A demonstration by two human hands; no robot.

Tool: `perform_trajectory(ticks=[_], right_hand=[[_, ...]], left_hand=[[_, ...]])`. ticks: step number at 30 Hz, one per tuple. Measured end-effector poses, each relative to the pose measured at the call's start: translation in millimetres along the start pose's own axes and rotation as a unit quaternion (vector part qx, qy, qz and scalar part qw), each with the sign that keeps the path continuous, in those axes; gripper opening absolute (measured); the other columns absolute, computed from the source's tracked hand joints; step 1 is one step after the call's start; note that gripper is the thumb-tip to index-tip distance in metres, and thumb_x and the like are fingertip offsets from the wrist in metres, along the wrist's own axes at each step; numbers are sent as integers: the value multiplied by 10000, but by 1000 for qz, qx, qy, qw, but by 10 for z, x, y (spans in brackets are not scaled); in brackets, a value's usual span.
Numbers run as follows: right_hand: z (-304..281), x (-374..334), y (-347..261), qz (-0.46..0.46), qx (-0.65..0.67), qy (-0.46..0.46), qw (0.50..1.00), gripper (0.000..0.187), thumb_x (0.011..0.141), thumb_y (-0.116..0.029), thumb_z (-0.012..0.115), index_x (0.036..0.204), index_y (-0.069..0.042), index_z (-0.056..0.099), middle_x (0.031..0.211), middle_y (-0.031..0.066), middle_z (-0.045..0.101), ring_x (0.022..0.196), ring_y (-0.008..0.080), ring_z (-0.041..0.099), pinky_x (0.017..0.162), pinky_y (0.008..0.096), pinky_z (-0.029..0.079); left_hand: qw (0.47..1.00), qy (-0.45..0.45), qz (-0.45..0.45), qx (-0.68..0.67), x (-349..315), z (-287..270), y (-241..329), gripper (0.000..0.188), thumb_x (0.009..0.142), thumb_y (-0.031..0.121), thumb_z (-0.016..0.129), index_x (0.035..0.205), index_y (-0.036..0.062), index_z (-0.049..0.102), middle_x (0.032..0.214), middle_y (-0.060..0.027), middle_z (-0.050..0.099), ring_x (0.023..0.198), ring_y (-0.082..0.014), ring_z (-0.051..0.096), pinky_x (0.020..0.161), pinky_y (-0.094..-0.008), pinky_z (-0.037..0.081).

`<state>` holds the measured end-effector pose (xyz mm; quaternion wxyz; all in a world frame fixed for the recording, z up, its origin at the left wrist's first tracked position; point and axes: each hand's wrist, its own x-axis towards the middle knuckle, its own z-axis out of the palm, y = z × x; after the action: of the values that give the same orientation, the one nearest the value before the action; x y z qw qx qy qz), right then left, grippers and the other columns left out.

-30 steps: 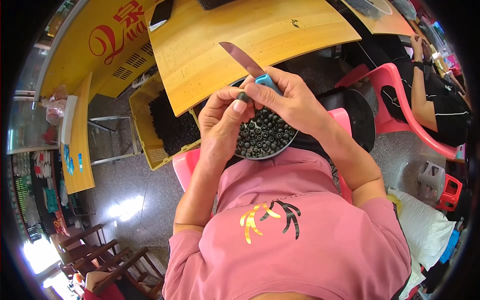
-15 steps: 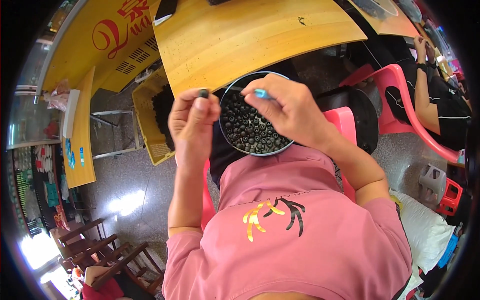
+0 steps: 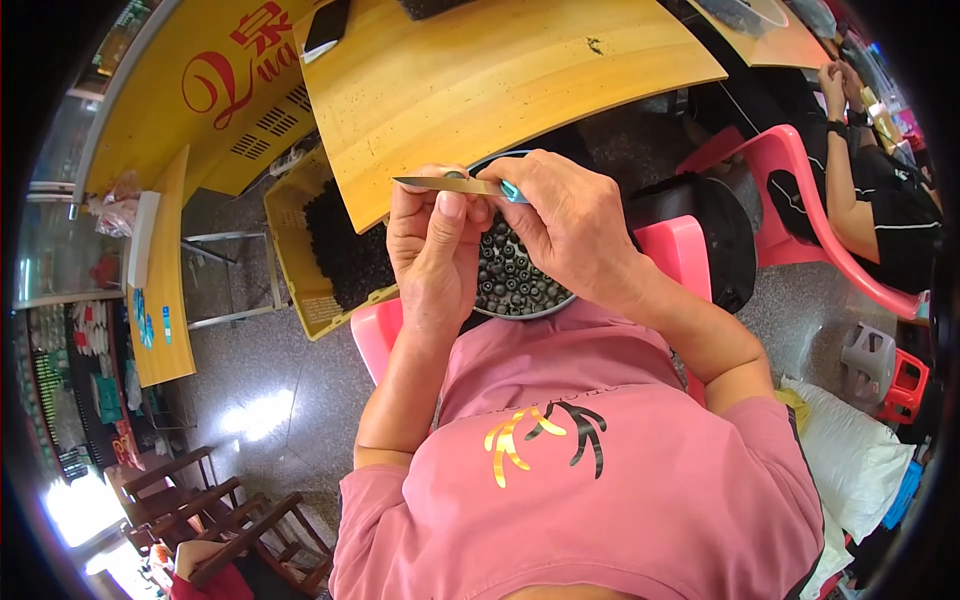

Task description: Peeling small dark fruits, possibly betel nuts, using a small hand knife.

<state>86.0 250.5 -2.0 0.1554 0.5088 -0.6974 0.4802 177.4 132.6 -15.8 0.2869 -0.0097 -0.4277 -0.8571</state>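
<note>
My right hand (image 3: pixel 580 215) is closed around the blue handle of a small knife (image 3: pixel 440 184). Its bare blade points left and lies across the fingertips of my left hand (image 3: pixel 432 250). Those fingers pinch a small dark round piece (image 3: pixel 454 175), mostly hidden behind the blade and thumb. Below both hands, at my lap, sits a round basin (image 3: pixel 545 314) with a pale rim. Inside it are many small black ring-like parts (image 3: pixel 512 272) with holes, partly covered by my hands.
A wooden table (image 3: pixel 480 90) stands just ahead, with a phone (image 3: pixel 327 25) at its far left corner. Left of my hands is a yellow crate (image 3: pixel 300 270) of black pieces. Pink chairs (image 3: pixel 800 190) and another person's arm (image 3: pixel 840 190) are at the right.
My left hand has moved right with the dark piece, over the basin and up to my right hand. The knife blade now shows across the left fingertips.
</note>
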Motion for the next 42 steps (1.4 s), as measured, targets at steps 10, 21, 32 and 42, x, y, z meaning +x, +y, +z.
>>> perform_trajectory(ticks=[10,21,32,42], right_hand=[[78,10,228,42,-96,-44,994,97,848,-67,647,935,-38,616,763,115,617,687,322,624,585,379,506],[-144,286,-115,214,266,-112,933,291,936,-257,663,986,27,624,739,-4,610,691,47,573,592,199,455],[-99,126,-37,262,324,-133,899,260,960,-215,628,1090,10,638,814,-36,580,724,33,515,676,185,431],[-213,-32,302,300,208,-104,925,274,964,-244,617,1072,6,658,811,-11,594,737,60,549,694,214,466]], left_hand=[[986,-90,130,57,-34,-42,31,139,958,78,575,1081,26,537,930,-79,545,771,-134,510,679,-258,433],[1000,5,8,16,-55,75,17,166,951,93,605,1102,33,571,1020,-48,596,801,-99,522,716,-247,449],[999,5,14,40,-76,-150,114,149,927,61,627,1065,18,589,942,-44,591,775,-112,555,700,-238,467],[693,208,186,665,167,-1064,869,257,882,24,660,1132,41,605,980,-39,574,801,-107,553,712,-217,454]])
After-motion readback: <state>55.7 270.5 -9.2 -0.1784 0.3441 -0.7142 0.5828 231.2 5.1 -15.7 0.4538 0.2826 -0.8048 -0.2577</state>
